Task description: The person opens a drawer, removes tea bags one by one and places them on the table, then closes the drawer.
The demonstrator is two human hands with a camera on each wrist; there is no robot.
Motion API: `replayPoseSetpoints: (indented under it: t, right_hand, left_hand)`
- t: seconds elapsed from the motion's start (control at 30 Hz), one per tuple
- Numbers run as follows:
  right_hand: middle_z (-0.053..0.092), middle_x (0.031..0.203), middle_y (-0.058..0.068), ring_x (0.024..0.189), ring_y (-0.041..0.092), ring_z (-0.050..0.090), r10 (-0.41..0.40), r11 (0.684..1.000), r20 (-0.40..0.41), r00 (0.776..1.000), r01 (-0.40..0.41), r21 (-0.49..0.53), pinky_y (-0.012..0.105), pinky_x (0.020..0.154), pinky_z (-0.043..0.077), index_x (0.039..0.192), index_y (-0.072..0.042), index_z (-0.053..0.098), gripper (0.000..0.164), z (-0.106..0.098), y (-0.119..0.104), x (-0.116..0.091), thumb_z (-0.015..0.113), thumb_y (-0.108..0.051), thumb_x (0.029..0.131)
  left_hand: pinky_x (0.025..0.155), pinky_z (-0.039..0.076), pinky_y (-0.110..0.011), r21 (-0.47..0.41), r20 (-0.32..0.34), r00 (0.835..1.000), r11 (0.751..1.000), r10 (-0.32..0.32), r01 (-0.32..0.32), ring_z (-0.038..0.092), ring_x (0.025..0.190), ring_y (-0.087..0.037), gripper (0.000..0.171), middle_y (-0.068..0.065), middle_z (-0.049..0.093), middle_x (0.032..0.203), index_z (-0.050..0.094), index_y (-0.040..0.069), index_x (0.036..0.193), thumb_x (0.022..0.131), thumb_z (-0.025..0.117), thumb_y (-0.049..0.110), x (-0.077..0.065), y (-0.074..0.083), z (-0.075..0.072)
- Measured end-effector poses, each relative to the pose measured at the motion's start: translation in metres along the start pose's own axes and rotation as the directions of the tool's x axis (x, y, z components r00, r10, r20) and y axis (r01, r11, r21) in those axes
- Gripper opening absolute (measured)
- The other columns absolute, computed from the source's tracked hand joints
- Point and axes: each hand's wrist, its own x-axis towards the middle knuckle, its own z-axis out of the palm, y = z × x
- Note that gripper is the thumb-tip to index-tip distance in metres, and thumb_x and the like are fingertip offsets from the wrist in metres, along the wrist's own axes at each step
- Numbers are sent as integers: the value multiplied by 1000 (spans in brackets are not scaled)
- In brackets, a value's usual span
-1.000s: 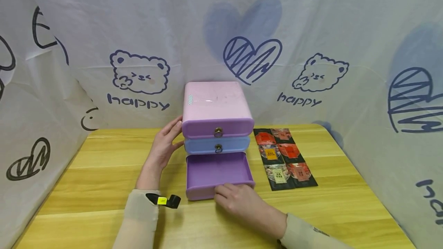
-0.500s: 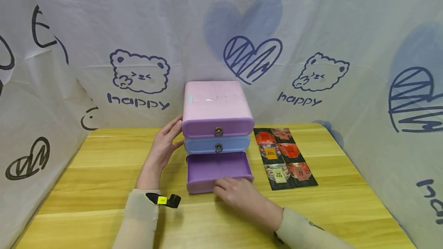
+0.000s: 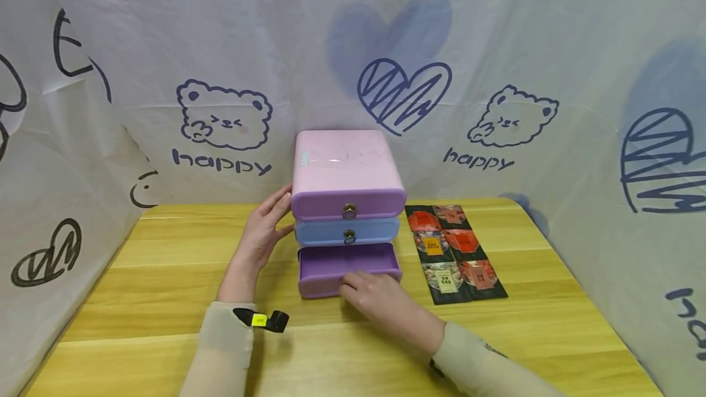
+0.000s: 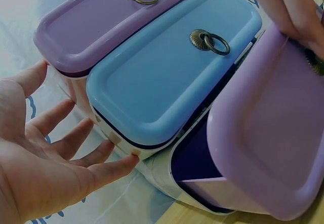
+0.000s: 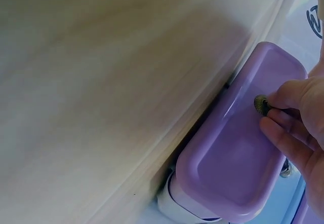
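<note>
A small three-tier drawer cabinet (image 3: 347, 161) with a pink top stands at the table's back. Its lilac bottom drawer (image 3: 320, 287) is partly pulled out, and the inside that shows holds nothing. My right hand (image 3: 372, 296) is at the front of this drawer; in the right wrist view its thumb and fingers pinch the brass ring pull (image 5: 260, 104). Against the cabinet's left side rest the spread fingertips of my left hand (image 4: 61, 158). The blue middle drawer (image 4: 167, 77) and the purple top drawer (image 4: 101, 31) are closed, each with a brass ring pull.
Several dark food packets (image 3: 432, 247) with red, orange and pale labels lie flat in two columns right of the cabinet. Behind the wooden table (image 3: 165, 299) hangs a white cloth (image 3: 309, 48) printed with bears and hearts.
The bottom drawer has slid inward, back toward the cabinet, with my right hand moving along at its front. My left hand has kept its place on the cabinet's side.
</note>
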Motion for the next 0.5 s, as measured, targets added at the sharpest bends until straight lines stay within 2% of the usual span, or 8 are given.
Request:
replayPoseSetpoints:
  t: [0.5]
  right_hand:
    - [56, 97, -2, 79, 8, 49, 3, 1000, -23, 1000, -3, -28, 18, 59, 47, 94, -13, 60, 8, 9, 13, 11, 55, -18, 89]
  left_hand:
    - [96, 36, -54, 6, 0, 1000, 1000, 2, -2, 40, 118, -18, 52, -6, 41, 137, 48, 20, 133, 86, 59, 41, 1, -2, -1]
